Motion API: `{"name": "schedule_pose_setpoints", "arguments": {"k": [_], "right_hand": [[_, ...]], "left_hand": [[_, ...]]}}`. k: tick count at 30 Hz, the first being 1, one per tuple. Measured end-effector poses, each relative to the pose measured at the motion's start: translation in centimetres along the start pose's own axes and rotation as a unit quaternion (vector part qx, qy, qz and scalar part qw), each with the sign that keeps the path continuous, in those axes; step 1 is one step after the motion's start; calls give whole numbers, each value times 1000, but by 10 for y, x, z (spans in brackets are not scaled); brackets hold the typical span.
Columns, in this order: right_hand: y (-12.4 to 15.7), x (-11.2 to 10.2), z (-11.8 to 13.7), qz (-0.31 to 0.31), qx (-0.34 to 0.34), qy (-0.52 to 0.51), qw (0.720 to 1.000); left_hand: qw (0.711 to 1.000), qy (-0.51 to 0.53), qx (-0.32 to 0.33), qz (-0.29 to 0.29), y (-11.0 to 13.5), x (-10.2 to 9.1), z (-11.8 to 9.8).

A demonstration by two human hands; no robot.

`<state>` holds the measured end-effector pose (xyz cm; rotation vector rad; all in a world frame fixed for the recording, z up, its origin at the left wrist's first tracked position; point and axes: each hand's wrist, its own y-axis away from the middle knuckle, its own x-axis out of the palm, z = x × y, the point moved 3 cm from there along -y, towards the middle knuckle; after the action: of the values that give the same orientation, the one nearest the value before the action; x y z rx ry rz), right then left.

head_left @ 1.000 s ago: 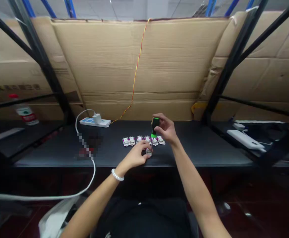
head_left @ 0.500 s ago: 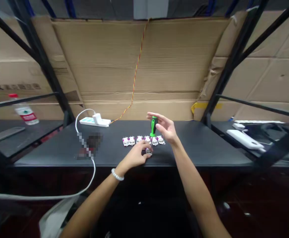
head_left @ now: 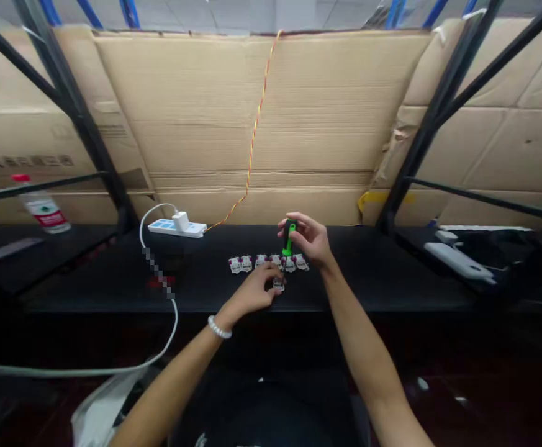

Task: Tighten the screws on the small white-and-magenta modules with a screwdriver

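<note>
Left hand point(head_left: 259, 287): fingers pinch a small white part point(head_left: 279, 285) against the table point(head_left: 368, 279), near its front edge. Right hand point(head_left: 311, 241): thumb and fingers grip the handle of a green-and-black screwdriver point(head_left: 290, 236), which stands nearly upright above the part. Tip contact is too small to confirm.

Recommended practice: align the shank squarely with the part. Apply light downward pressure and turn from the fingertips. Brace the part firmly so that it does not rotate; hold the left fingers clear of the tip, since a slip could injure them. Avoid disturbing the row of similar white-and-purple parts point(head_left: 246, 264) just behind.

Surface: flat, black. A power strip point(head_left: 177, 228) with a white plug point(head_left: 180, 220) lies toward the left rear. Surroundings: a cardboard panel point(head_left: 182, 112) closes the back; a dark metal frame point(head_left: 431, 124) flanks both sides.
</note>
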<state>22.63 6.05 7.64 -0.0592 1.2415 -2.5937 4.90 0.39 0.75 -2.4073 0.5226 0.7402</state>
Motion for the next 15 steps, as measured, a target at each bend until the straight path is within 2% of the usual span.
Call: {"name": "schedule_pose_setpoints", "arguments": {"k": [5,11,15], "right_hand": [[-2,-5,0,-46,-34,34,998],[2,1,6,29,1,-21,999],[-1,-3,7,-26,-15,24,999]], "left_hand": [[1000,-1,-8,2,0,0,1],[1000,0,-4,0,0,1,3],[1000,0,-8,0,1,1,2]]}}
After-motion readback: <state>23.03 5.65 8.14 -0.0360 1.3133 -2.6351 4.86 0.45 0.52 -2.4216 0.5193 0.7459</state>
